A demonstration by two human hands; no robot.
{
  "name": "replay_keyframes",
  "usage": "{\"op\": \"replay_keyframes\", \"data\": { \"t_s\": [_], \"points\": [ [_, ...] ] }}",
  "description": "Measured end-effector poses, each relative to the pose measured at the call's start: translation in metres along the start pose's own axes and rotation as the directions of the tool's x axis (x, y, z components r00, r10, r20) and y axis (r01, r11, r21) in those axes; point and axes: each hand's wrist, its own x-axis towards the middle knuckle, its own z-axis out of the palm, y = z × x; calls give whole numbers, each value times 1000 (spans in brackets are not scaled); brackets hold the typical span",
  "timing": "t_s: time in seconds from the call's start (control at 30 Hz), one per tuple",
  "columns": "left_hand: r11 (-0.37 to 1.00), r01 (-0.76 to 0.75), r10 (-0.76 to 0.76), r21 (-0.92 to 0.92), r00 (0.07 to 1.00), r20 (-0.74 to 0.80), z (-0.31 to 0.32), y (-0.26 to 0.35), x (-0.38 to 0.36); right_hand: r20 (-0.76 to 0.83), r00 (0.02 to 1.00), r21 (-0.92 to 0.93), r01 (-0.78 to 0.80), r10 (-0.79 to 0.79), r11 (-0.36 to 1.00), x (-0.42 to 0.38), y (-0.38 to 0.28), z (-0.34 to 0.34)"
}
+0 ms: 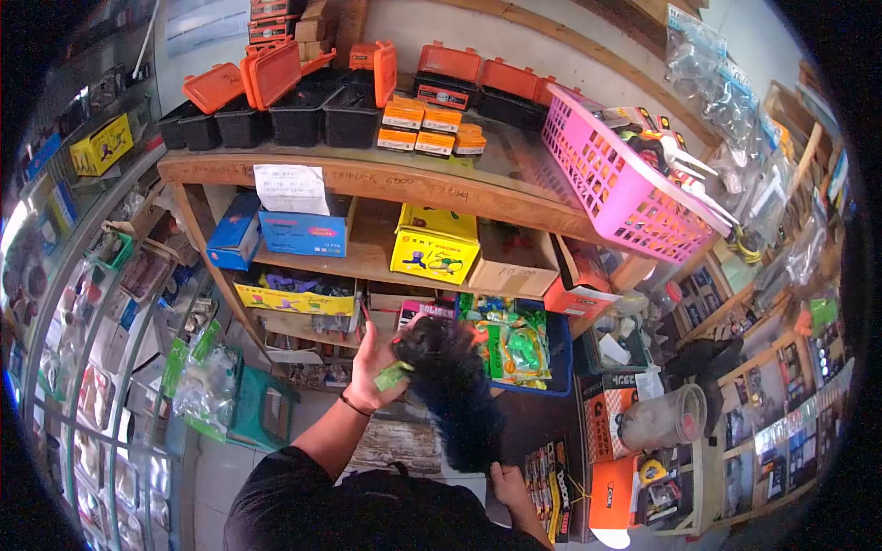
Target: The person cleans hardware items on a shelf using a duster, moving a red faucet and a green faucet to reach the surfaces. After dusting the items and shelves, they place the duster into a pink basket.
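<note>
A dark, fluffy duster [455,386] runs diagonally in front of my body, its upper end against my left hand [369,369]. That hand is turned palm up with the thumb raised. A small yellow-green item [393,375] rests in its palm, too small to name; the duster hides some of the fingers. My right hand [511,485] is closed at the duster's lower end, where the handle is mostly hidden. Just beyond the duster, green and orange packets [514,347] fill a blue tray [559,354].
A wooden shelf [367,174] stands ahead, bearing black cases with orange lids [241,124], small orange boxes [435,142] and a pink basket [616,193]. A yellow box [434,243] sits lower. Right are a clear jar [663,418] and orange boxes [614,491]; a green stool [262,409] stands left.
</note>
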Motion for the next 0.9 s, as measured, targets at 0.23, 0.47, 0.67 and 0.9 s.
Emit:
{"op": "replay_keyframes", "data": {
  "t_s": [0.23,0.47,0.67,0.9],
  "points": [
    [994,107,-107,-2,992,68,8,-2,-5,-85,996,94,24,-16,995,-7,6,9],
    [997,68,-68,47,998,6,15,2,-1,-114,993,55,40,-34,998,-2,11,15],
    [989,144,-145,15,988,48,1,-3,-2,99,985,-174,156,-141,972,-16,-12,13],
    [996,90,-90,-15,996,-9,5,-5,0,-48,999,-37,20,-21,999,-6,8,23]
  ]
}}
